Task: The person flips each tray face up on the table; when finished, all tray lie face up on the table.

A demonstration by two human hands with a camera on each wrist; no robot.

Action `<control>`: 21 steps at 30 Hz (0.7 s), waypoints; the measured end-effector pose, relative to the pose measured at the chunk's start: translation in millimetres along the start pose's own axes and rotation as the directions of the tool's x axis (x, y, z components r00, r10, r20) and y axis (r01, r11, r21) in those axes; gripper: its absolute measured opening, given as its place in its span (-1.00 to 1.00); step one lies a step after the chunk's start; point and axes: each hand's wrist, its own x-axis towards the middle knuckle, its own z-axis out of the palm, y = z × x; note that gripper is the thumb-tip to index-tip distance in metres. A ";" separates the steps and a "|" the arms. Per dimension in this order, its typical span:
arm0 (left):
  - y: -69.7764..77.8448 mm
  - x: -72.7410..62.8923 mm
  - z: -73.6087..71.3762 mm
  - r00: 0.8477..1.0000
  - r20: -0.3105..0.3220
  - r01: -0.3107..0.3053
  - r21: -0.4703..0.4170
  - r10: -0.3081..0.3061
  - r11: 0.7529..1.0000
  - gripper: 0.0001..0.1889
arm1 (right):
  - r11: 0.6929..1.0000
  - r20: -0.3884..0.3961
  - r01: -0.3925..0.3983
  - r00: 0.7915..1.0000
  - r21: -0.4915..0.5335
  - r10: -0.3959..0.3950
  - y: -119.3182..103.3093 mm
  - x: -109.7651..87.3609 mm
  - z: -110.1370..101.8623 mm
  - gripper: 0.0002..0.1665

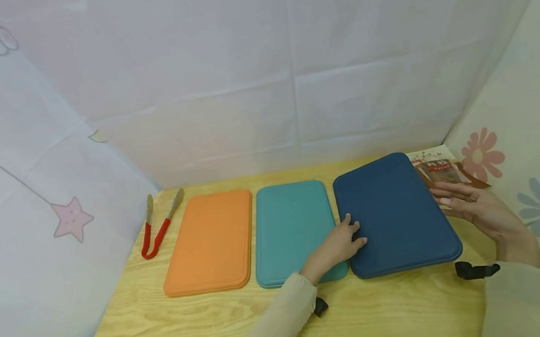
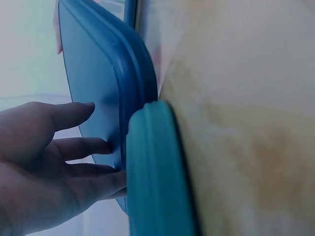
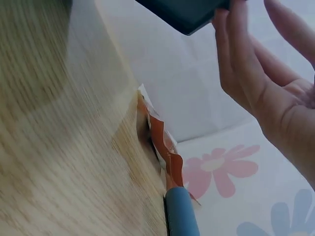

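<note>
Packet (image 1: 455,171) behind blue board (image 1: 393,215) bears illegible lettering (image 1: 438,166).

My left forearm (image 1: 284,313) slants forward and rightward, the left hand (image 1: 338,244) palm down, its thumb and fingers spread apart. My right hand (image 1: 480,211) points its fingers leftward, loosely extended; their tips I can't fully make out.

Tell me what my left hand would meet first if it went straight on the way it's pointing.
Most likely the dark blue board: the fingers of your left hand point toward its face, though I can't tell whether they touch it.
</note>
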 end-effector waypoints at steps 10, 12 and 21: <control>0.0 -8.4 7.4 0.998 -0.057 -0.036 -0.047 0.033 0.998 -0.41 | 0.992 -0.143 -0.105 0.985 -0.076 0.094 -5.1 7.4 15.0 -0.38; 0.3 -9.2 7.1 0.998 -0.053 -0.040 -0.055 0.037 0.998 -0.41 | 0.989 -0.150 -0.122 0.983 -0.086 0.108 -7.9 8.6 17.7 -0.37; 0.9 -11.7 4.4 0.996 -0.051 -0.071 -0.081 0.067 0.994 -0.41 | 0.996 -0.097 -0.088 0.991 0.034 0.091 -16.0 15.5 27.2 -0.35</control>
